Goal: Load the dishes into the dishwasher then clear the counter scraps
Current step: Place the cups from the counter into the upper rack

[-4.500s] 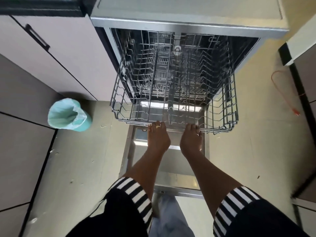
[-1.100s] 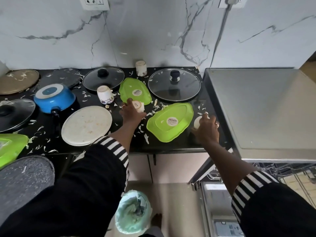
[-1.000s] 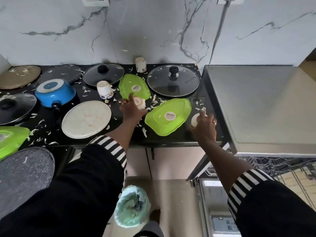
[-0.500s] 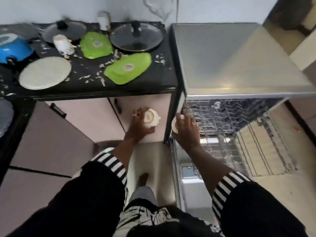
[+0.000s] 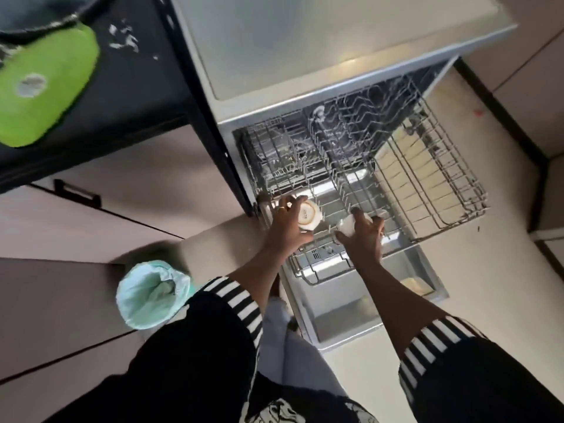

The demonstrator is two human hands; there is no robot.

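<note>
Cups go base-up for draining, I judge: my left hand (image 5: 285, 230) grips a small white ceramic cup (image 5: 309, 215), my right hand (image 5: 364, 242) clasps a second white cup (image 5: 346, 227), both above the grey wire rack (image 5: 448, 224).

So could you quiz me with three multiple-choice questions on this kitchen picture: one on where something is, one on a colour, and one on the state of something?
1. Where does the bin with the pale liner stand?
A. On the floor, left of the dishwasher
B. On top of the dishwasher
C. Hanging on the wall

2. What colour is the plate on the counter?
A. Red
B. Blue
C. Green

3. How is the left hand?
A. Gripping a white cup
B. Flat on the floor
C. Hanging empty

Answers:
1 A, it stands on the floor.
2 C, the plate is bright green.
3 A, its fingers curl round the white cup, base towards the camera, over the pulled-out rack; the right hand grips a second cup.
</note>
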